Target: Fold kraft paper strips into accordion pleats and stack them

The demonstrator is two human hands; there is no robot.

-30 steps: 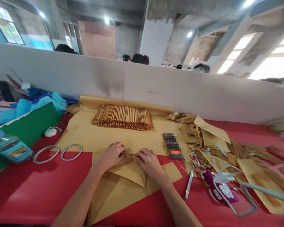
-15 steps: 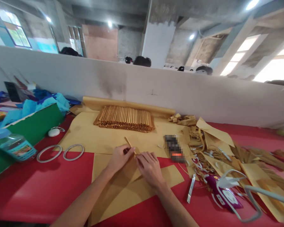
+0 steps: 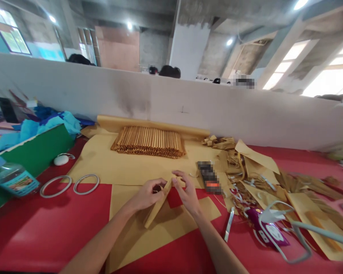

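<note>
Right now, the left hand (image 3: 148,196) and the right hand (image 3: 187,192) are both working on one folded paper piece (image 3: 153,213), which is slanting between them above the near part of the tabletop (image 3: 57,228). The left fingers are curling in, with the thumb pressing the piece along its side; the right fingers and thumb are pinching its upper end. Its lower end is pointing toward the wearer, over a flat brown sheet (image 3: 125,243) that is lying beneath the hands.

Beyond them, a pleated brown stack (image 3: 150,142) is resting on a larger paper sheet (image 3: 94,161), in front of the pale partition (image 3: 205,102). On the right, a dark handheld device (image 3: 208,177), partly blurred out, is lying near the right hand, and a slim silver tool (image 3: 229,224) is lying closer to the wearer. A purple packet (image 3: 267,226) is sitting beside the paper scraps. Off to the left, two pale rings (image 3: 86,184) are lying side by side, near a clear bottle (image 3: 17,182).
</note>
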